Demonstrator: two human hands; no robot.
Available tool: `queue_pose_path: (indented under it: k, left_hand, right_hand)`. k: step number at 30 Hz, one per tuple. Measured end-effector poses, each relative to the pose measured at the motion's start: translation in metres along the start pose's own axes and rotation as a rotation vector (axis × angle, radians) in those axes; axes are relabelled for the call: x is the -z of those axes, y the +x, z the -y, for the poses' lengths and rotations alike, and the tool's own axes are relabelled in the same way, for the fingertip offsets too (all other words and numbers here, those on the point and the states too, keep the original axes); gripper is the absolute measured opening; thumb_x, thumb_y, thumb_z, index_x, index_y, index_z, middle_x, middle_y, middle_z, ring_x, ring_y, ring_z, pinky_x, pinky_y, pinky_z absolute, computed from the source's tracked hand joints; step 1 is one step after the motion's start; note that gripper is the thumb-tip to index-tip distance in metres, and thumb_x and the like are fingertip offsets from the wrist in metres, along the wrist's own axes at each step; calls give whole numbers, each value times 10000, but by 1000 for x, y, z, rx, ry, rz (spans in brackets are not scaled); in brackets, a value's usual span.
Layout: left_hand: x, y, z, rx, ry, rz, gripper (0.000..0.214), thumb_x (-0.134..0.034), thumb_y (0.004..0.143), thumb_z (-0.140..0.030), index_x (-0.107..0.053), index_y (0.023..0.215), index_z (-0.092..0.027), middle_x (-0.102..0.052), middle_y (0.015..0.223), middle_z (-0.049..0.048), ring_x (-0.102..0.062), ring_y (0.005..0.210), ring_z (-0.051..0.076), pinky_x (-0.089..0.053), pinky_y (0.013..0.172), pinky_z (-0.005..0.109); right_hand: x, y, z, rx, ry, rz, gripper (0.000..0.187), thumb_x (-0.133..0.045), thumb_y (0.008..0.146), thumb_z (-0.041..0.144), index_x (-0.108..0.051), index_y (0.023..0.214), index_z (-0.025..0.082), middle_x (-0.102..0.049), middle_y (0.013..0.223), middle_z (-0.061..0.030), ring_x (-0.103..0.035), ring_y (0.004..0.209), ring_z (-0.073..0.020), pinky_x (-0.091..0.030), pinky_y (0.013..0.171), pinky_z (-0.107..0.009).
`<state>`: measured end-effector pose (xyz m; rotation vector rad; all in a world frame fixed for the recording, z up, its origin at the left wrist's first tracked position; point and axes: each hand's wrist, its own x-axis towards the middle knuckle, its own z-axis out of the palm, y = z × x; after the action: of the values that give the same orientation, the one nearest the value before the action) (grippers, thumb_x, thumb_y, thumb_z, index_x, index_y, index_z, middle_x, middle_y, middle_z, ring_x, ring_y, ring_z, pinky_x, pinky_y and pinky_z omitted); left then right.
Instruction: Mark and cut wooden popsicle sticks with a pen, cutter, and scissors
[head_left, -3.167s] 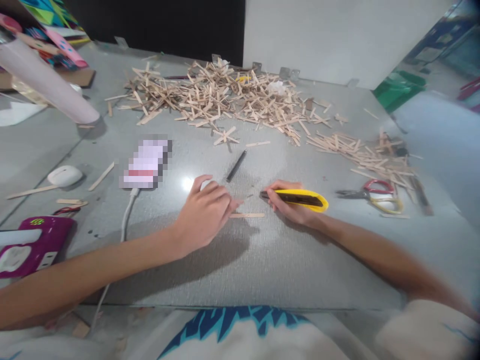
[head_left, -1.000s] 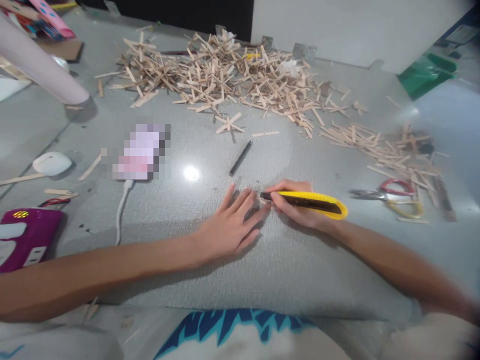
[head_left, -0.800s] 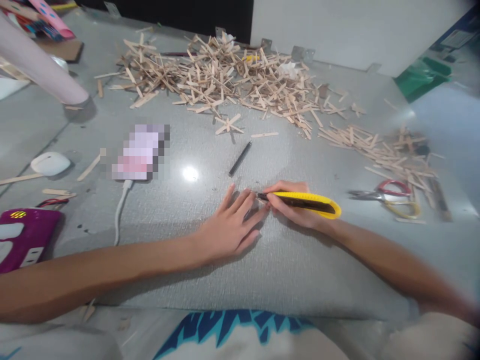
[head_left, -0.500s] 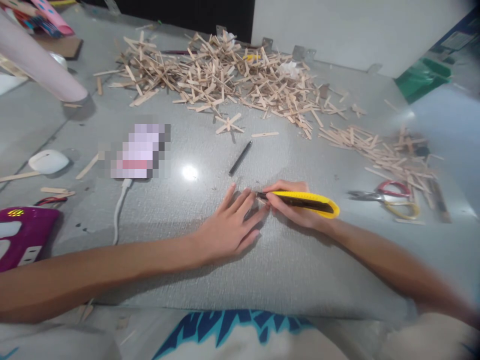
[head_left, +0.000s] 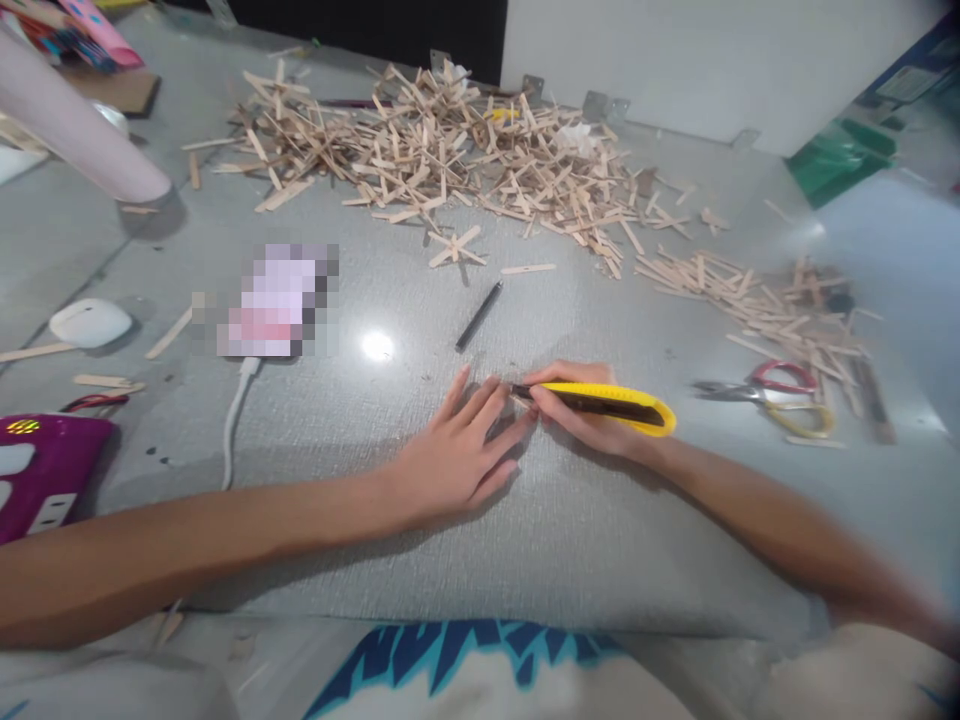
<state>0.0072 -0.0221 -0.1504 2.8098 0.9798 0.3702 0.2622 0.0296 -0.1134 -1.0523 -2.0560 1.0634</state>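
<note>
Grip and Surroundings, Grey Table [head_left: 390, 575]

Right hand [head_left: 574, 405]: mine, fingers closed round 1 yellow cutter [head_left: 626, 403], its dark tip at a small wooden piece [head_left: 520, 400] between my 2 hands, mid-table. Left hand [head_left: 457, 450]: palm down, fingers spread, fingertips beside the piece and partly hiding it; whether they press on it I cannot tell.

Just beyond my hands: 1 black rod [head_left: 479, 316]. Farther: 1 loose stick [head_left: 528, 269]; 1 star of crossed sticks [head_left: 456, 246]; 1 broad stick pile [head_left: 420, 150] across the far side. Right: 1 heap of straight sticks [head_left: 709, 277]; nearer, scissors [head_left: 786, 378], handles red and yellow. Left: 1 phone [head_left: 274, 300], screen pixelated; 1 white cable [head_left: 229, 430], partly blocked by my left forearm [head_left: 225, 530]; 1 rounded white case [head_left: 91, 323]; 1 magenta device [head_left: 56, 465]. Far left: 1 pale pink cylinder [head_left: 82, 120]. Far right: 1 green bin [head_left: 841, 162].

Markings: jagged blue print [head_left: 409, 650] on the clothing at the near edge, illegible to me; 1 pale label [head_left: 911, 83], far right, too small to read.
</note>
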Motion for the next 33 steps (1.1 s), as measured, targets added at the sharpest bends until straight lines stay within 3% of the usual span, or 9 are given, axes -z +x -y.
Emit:
queue_pose_path:
  k: [6,14,17,33]
  left_hand:
    - [1,1,1,-18,22,8,635,-421,1190,-501,-346,1776,-269,-456,1723,217,-388,1659,473,-149,1366,803]
    - [0,2,5,-14,-20,23,720,-459,1167,-607,-265,1812,-353,-404,1781,173,-350,1679,471,-97,1365,813]
    - [0,2,7,-18,-51,30,725,-428,1167,-633,-238,1816,-371,-389,1791,154,-342,1685,456,-154,1375,779]
    - [9,4,4,-49,-8,84,641,-411,1184,-554,-354,1745,-251,-391,1790,174,-267,1727,424,-175,1417,674]
  right_hand:
    - [-2,1,-5,110,-55,-16,160,-654,1108,298,-790,1104,214,-805,875,-24,-713,707,-151,-523,680,-289]
    - [-4,2,-12,165,-105,-11,173,-626,1114,308,-766,1074,213,-813,908,-35,-721,731,-158,-520,681,-288]
    - [-4,2,-12,176,-111,-18,169,-623,1109,294,-761,1058,211,-801,876,-26,-708,710,-150,-512,677,-282]
    - [-1,2,-9,181,-85,6,217,-603,1124,325,-739,1004,207,-765,834,-11,-680,700,-139,-486,675,-275]
